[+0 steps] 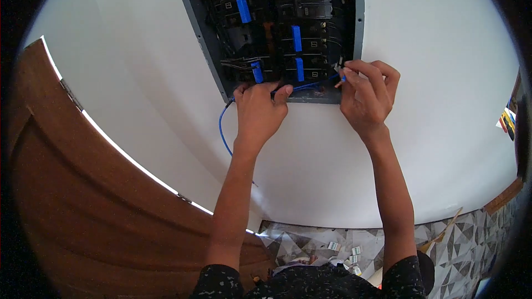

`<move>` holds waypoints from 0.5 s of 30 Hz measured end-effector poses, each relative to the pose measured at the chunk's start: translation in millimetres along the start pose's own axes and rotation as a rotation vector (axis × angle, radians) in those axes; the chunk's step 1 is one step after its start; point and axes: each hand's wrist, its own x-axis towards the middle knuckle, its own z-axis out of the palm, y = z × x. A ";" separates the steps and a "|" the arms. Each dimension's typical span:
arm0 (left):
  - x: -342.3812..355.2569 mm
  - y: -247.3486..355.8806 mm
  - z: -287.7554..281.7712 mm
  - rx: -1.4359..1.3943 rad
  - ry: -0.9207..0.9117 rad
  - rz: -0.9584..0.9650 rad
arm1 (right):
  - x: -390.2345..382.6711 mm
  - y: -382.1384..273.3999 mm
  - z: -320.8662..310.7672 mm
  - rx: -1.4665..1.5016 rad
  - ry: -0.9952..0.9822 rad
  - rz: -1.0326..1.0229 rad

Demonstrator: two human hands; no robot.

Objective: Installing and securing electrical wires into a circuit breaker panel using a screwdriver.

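An electrical breaker panel [360, 20] with a grey metal box is set in the white wall. Black circuit breakers [302, 10] with blue switch levers [244, 10] fill it in two columns. Over the bottom left rim curls my left hand [259, 109], its fingertips hidden inside the box. A blue wire [223, 127] loops out beside that hand, passes under its fingers and runs on along the box's bottom. At the lower right corner my right hand [368, 95] pinches the wire's far end between thumb and fingers.
A brown wooden door [100, 199] stands at the left. Small white boxes [334, 246] and other litter lie on the patterned tile floor [460, 243]. Colourful-handled items [507, 122] show at the far right edge. Black wires [238, 63] crowd the panel's lower left.
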 end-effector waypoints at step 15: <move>6.1 1.7 18.5 0.102 0.267 -0.125 | 7.7 -12.8 14.3 -0.139 0.001 0.207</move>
